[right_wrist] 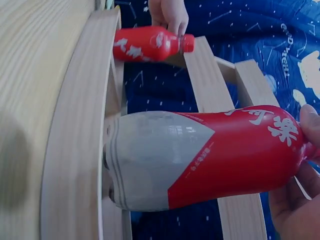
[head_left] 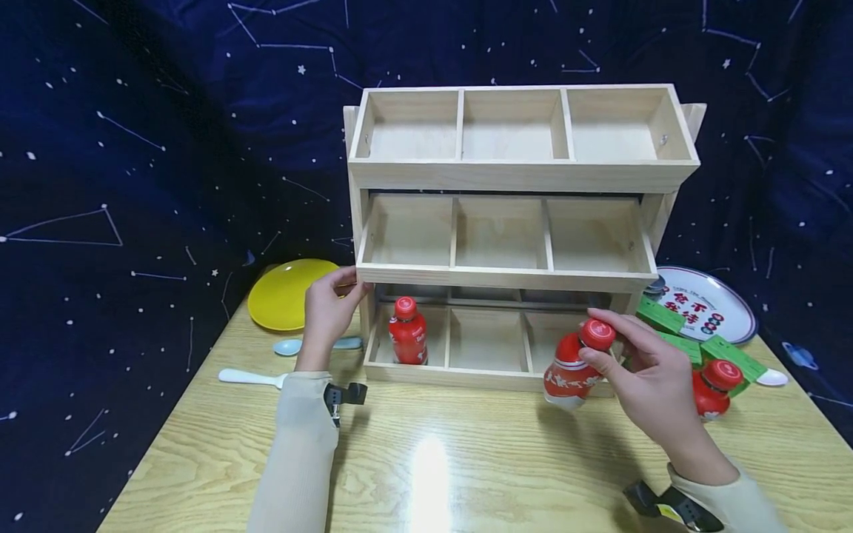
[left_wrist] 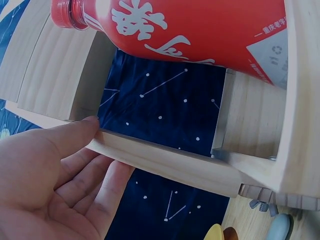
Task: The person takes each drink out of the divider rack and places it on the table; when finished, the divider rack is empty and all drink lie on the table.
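Observation:
My right hand holds a red plastic bottle by its neck, just under the red cap. The bottle tilts slightly in front of the bottom tier's right compartment; in the right wrist view its clear base is close to the tier's front board. A three-tier wooden rack stands at the table's back. My left hand grips the rack's left side, thumb on one face of the side rail and fingers behind it. Another red bottle stands upright in the bottom left compartment.
A third red bottle and several green boxes are at the right, before a white printed plate. On the left are a yellow plate, a blue spoon and a white-handled utensil. Dark starry cloth hangs behind.

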Motion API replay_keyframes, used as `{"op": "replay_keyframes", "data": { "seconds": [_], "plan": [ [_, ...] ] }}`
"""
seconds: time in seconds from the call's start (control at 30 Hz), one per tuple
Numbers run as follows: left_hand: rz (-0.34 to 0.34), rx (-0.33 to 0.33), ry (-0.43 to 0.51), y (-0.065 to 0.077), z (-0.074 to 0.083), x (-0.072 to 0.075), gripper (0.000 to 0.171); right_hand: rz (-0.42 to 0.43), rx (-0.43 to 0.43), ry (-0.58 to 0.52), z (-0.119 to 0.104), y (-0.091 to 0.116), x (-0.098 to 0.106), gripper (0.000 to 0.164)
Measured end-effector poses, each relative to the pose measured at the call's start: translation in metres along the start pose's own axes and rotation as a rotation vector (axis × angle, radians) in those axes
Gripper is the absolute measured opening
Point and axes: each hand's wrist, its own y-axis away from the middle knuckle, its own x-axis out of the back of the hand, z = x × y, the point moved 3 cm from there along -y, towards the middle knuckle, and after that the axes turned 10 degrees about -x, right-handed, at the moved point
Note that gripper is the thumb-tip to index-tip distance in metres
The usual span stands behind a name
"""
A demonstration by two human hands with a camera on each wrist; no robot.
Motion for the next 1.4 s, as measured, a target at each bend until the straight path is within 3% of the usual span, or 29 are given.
{"op": "replay_keyframes", "data": {
  "seconds": [0.27,0.57,0.87,1.0,1.27,1.4],
  "plan": [
    [0.0,-0.008,0.007,0.0,0.002,0.001,0.04,0.035,-0.095,0.119,0.014,0.019,0.028,0.059],
    [-0.006,0.004,0.001,0.002,0.001,0.0,0.039,0.045,-0.195,0.2,0.034,0.029,0.038,0.053],
    [0.007,-0.036,-0.012,0.001,0.002,-0.001,0.037,0.026,-0.204,0.255,0.046,0.032,0.041,0.052],
    [-0.001,-0.022,-0.016,0.0,0.001,-0.001,0.037,-0.013,-0.205,0.265,0.048,0.03,0.041,0.052],
    [0.01,-0.033,-0.015,-0.001,0.001,0.001,0.036,-0.128,-0.213,0.369,0.042,0.023,0.042,0.046],
    [0.003,-0.017,-0.008,0.0,0.002,-0.001,0.036,-0.1,-0.169,0.415,0.032,0.019,0.044,0.044]
  ]
}}
